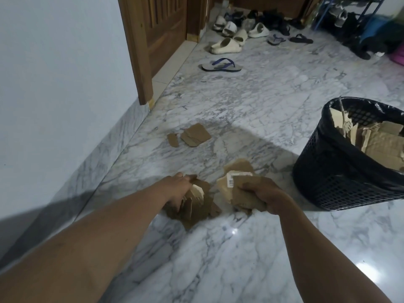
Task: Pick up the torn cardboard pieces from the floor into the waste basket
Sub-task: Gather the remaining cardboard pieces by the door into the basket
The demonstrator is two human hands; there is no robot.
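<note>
My left hand (178,189) grips a bunch of torn brown cardboard pieces (197,206) low over the marble floor. My right hand (265,196) is closed on another stack of cardboard pieces (235,182), the top one bearing a white label. More torn pieces (195,135) lie on the floor farther ahead, with a small scrap (172,140) beside them. The black mesh waste basket (341,171), lined with a black bag, stands to the right and holds several cardboard pieces (380,141).
A white wall with a marble skirting (105,154) runs along the left. A wooden door frame (140,62) stands ahead on the left. A blue-strapped flip-flop (222,66) and several sandals (236,31) lie farther back, near a shoe rack (349,14).
</note>
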